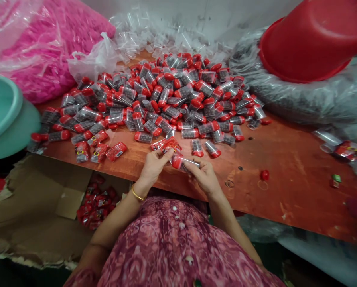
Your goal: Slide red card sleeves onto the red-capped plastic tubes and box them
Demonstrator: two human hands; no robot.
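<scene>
My left hand [151, 169], with a gold bangle on its wrist, is closed in a pinch on a red printed wrapper [172, 142] at the table's front edge. In my right hand [206, 175] is a clear tube [184, 161] with a red cap and dark contents. Its red end points left and meets the left fingertips and the wrapper; whether it is inside the wrapper I cannot tell. Just beyond my hands spreads a large heap of similar red-capped tubes [166, 97]. Several wrapped red packets [117, 151] lie left of my left hand.
A cardboard box [31, 199] at lower left holds red packets [99, 201]. Around the heap are a teal basin [4, 115], a bag of pink pieces [52, 44], clear empty tubes [166, 36] and a red bucket [310, 44] on a plastic bag. A loose red cap [265, 174] lies right.
</scene>
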